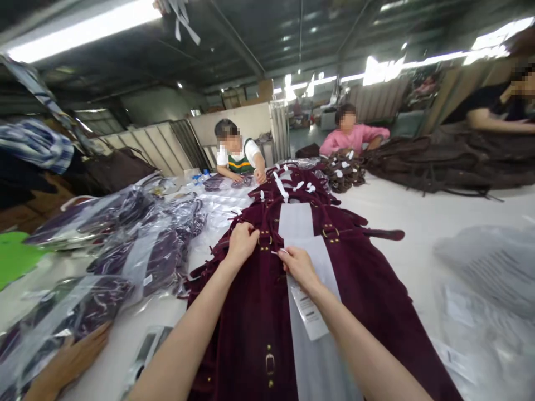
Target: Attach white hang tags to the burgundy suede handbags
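A stack of dark maroon garments (371, 278) with brass-buckled straps lies in front of me, the top one spread flat. My left hand (243, 243) is closed at the upper left strap, beside its brass buckle (264, 239); whatever its fingers hold is hidden. My right hand (298, 267) pinches a thin white strip (274, 252) over the garment's middle. Under that wrist lies a printed tag (310, 313) in a clear sleeve. A long pale sheet (296, 220) runs down the garment, partly covered by my right forearm.
Plastic-bagged maroon garments (144, 253) lie to the left, where another person's hand (83, 351) rests on one. A grey metal tool (146, 351) lies nearby. Clear plastic bags (489, 278) are at right. Co-workers (238, 153) sit across the table, near dark brown garments (438, 161).
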Demonstrator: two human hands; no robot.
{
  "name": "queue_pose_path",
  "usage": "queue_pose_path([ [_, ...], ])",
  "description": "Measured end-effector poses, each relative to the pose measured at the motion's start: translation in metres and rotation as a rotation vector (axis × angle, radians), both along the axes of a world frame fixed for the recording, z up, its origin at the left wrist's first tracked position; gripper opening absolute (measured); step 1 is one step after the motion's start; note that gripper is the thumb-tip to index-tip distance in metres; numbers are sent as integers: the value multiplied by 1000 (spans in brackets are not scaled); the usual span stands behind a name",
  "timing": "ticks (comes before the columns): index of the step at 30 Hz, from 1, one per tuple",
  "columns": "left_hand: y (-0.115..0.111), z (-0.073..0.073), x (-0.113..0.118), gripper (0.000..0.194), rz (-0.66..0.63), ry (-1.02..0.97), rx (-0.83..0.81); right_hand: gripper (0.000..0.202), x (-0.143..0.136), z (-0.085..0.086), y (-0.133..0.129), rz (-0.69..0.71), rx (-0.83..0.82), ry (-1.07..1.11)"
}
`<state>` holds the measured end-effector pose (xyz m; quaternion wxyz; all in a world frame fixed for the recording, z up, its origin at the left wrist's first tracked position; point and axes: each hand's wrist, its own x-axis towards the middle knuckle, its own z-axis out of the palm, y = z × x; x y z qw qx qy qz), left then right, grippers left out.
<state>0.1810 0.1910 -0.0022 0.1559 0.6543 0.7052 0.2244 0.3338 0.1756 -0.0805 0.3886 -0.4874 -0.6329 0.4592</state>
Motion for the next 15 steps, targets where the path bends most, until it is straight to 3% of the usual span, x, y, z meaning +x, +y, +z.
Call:
queue_pose_path([
  [2,11,-10,-19,21,73,17,37,32,-3,-2,1,-16,-21,41],
  [10,24,-33,-42,14,53,-198,35,35,-2,-6,-5,-47,8,16],
  [15,66,-35,-71,24,195,-364,46,35,-4,-8,-7,-66,12,9],
])
